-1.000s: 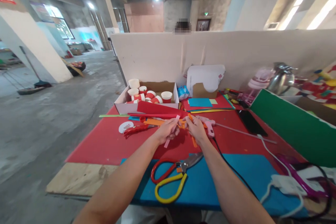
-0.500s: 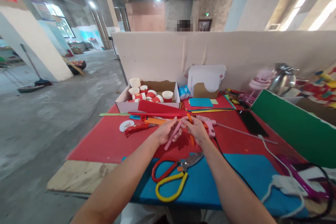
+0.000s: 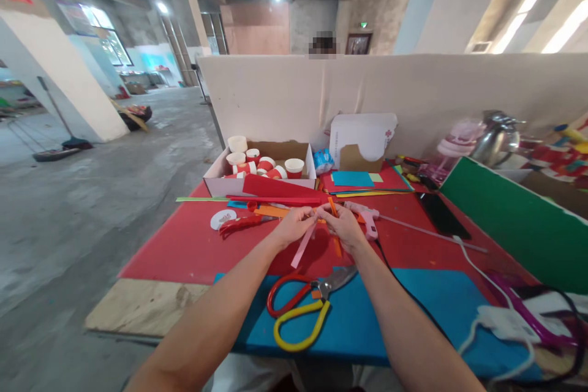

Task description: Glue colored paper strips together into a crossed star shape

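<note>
Over the red table sheet, my left hand is closed on a pink paper strip, which hangs down from the fingers. My right hand touches the upper end of that strip with its fingertips and has an orange strip held in its grip, pointing down. The fingertips of both hands meet. Below them lie large scissors with one red and one yellow handle, on a blue sheet. A pink glue gun rests just right of my right hand.
Behind the hands stands a box of red and white paper cups. Coloured paper lies beside it. To the right are a phone, a green panel and cables. A person's head shows over the partition.
My left hand's fingers have closed in toward my right fingertips. The pink strip now hangs lower and shows its flat side.
</note>
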Available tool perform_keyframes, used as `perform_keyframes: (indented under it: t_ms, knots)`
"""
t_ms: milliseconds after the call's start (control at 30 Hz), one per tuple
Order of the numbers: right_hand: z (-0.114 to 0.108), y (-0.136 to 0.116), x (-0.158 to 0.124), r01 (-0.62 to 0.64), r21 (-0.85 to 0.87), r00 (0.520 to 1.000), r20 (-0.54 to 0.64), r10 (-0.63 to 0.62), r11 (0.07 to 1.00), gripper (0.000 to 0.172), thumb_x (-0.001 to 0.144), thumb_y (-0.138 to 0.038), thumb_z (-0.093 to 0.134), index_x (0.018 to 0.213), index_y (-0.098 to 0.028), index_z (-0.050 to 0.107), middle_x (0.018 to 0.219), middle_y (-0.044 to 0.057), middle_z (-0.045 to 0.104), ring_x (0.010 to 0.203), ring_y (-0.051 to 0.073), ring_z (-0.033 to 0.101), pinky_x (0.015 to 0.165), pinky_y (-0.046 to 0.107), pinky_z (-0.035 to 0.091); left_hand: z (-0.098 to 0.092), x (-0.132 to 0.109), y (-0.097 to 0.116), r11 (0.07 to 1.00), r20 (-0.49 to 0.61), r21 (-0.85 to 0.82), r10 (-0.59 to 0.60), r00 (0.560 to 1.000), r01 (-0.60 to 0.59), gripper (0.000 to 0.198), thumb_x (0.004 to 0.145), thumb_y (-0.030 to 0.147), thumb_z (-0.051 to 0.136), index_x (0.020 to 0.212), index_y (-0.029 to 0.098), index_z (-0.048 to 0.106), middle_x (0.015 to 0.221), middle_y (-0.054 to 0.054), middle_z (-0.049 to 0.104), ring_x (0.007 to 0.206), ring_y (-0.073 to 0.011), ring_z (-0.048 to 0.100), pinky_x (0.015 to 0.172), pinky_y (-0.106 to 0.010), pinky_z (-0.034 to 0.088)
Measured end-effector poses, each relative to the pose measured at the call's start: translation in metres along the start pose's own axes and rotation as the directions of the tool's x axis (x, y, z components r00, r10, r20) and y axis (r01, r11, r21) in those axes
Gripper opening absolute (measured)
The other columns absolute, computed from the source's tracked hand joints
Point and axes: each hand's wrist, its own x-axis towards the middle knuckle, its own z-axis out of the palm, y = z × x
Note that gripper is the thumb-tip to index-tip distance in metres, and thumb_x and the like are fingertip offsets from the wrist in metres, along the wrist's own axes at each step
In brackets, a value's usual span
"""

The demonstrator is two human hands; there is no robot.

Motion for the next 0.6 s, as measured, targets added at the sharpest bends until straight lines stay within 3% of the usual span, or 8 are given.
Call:
perform_keyframes:
  t_ms: [133,200,267,333,433,500,533,600]
  knots:
    - [-0.002,0.006,0.002,0.054,-0.116,0.998,-0.021,-0.057,0.992,0.035,0.064,-0.05,0.066,0.071,-0.018,0.054,0.044,-0.009,0.039,0.035,0.004,0.026,0.036,0.019,0.018,-0.001,0.002,-0.003,0.995,0.011,-0.067,-0.07,0.997,0.071,0.034,0.074,0.048,0.058,0.073,0.017,0.044,0.054,0.001,0.059,0.04,-0.0101,0.053,0.043,-0.021,0.043]
    - [-0.001,0.009,0.002,0.121,-0.254,0.99,-0.041,-0.135,0.96,0.033,0.068,-0.05,0.062,0.076,-0.018,0.056,0.048,-0.007,0.045,0.039,0.007,0.034,0.039,0.021,0.026,-0.006,0.005,-0.005,0.992,-0.029,-0.1,-0.081,0.996,0.078,0.032,0.075,0.046,0.058,0.073,0.017,0.044,0.052,0.001,0.058,0.039,-0.0094,0.052,0.042,-0.021,0.042]
    - [0.003,0.01,0.001,0.196,-0.432,0.972,-0.033,-0.232,0.88,0.032,0.073,-0.049,0.058,0.082,-0.019,0.058,0.055,-0.003,0.053,0.047,0.011,0.046,0.045,0.023,0.035,-0.014,0.008,-0.007,0.988,-0.13,-0.143,-0.083,0.988,0.064,0.031,0.074,0.044,0.058,0.07,0.017,0.044,0.048,0.003,0.055,0.035,-0.0078,0.047,0.039,-0.019,0.039]
    - [0.005,0.009,0.002,0.264,-0.557,0.956,0.046,-0.289,0.787,0.032,0.08,-0.048,0.048,0.087,-0.02,0.06,0.065,0.001,0.061,0.06,0.016,0.057,0.056,0.027,0.043,-0.022,0.011,-0.009,0.982,-0.263,-0.189,-0.068,0.962,0.018,0.031,0.073,0.043,0.059,0.067,0.018,0.042,0.046,0.005,0.051,0.034,-0.0064,0.044,0.037,-0.018,0.036]
    - [-0.007,0.001,0.004,0.357,-0.669,0.923,0.147,-0.356,0.652,0.034,0.087,-0.042,0.035,0.09,-0.021,0.062,0.085,0.006,0.067,0.084,0.019,0.062,0.076,0.03,0.045,-0.031,0.014,-0.012,0.977,-0.398,-0.203,-0.021,0.917,-0.066,0.031,0.072,0.041,0.06,0.064,0.018,0.041,0.045,0.006,0.049,0.034,-0.0062,0.042,0.037,-0.018,0.033]
    - [-0.029,-0.008,0.006,0.263,-0.814,0.914,0.038,-0.405,0.518,0.03,0.086,-0.036,0.038,0.081,-0.02,0.063,0.089,0.008,0.067,0.089,0.021,0.06,0.081,0.03,0.043,-0.031,0.015,-0.013,0.978,-0.42,-0.184,0.014,0.907,-0.1,0.03,0.073,0.04,0.059,0.064,0.018,0.042,0.046,0.005,0.05,0.035,-0.0065,0.043,0.037,-0.018,0.033]
    - [-0.044,-0.012,0.006,0.146,-0.876,0.906,-0.068,-0.419,0.459,0.027,0.085,-0.034,0.041,0.08,-0.02,0.063,0.09,0.009,0.067,0.09,0.021,0.06,0.08,0.03,0.042,-0.029,0.015,-0.013,0.979,-0.412,-0.173,0.025,0.911,-0.105,0.029,0.073,0.04,0.058,0.064,0.018,0.042,0.046,0.005,0.05,0.035,-0.0066,0.044,0.037,-0.018,0.033]
    - [-0.074,-0.018,0.005,-0.156,-0.917,0.899,-0.286,-0.332,0.368,0.023,0.081,-0.033,0.046,0.081,-0.017,0.062,0.09,0.012,0.066,0.087,0.023,0.061,0.073,0.03,0.043,-0.025,0.014,-0.013,0.983,-0.372,-0.16,0.027,0.928,-0.093,0.028,0.073,0.041,0.058,0.065,0.018,0.043,0.046,0.005,0.05,0.035,-0.0068,0.044,0.037,-0.018,0.033]
